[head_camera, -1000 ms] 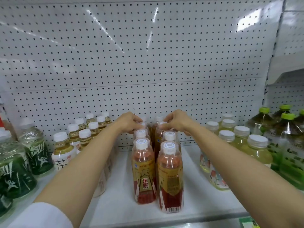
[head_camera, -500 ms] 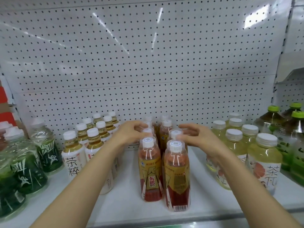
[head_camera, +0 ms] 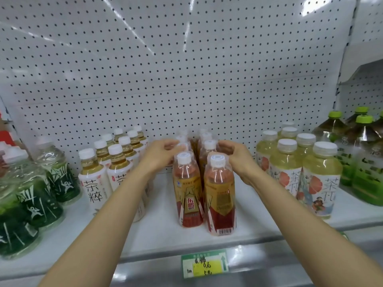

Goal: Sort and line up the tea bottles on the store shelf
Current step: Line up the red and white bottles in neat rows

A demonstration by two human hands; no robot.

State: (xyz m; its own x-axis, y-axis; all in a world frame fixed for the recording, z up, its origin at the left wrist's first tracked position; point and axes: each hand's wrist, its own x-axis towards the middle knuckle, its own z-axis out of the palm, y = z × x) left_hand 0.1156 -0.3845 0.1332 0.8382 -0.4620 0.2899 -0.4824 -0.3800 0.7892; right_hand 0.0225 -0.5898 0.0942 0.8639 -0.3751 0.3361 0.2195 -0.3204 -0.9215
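Here the left hand [head_camera: 160,155] and right hand [head_camera: 236,156], fingers loosely curled and seemingly holding nothing, flank the red tea bottles [head_camera: 204,183], whose double row runs front-to-back between them.

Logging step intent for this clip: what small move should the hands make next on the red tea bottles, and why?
Probably turn the front right bottle so its label faces out. It shows its barcode side, while the front left bottle shows its logo. The left hand and right hand flank the two rows, fingers curled, gripping nothing clearly.
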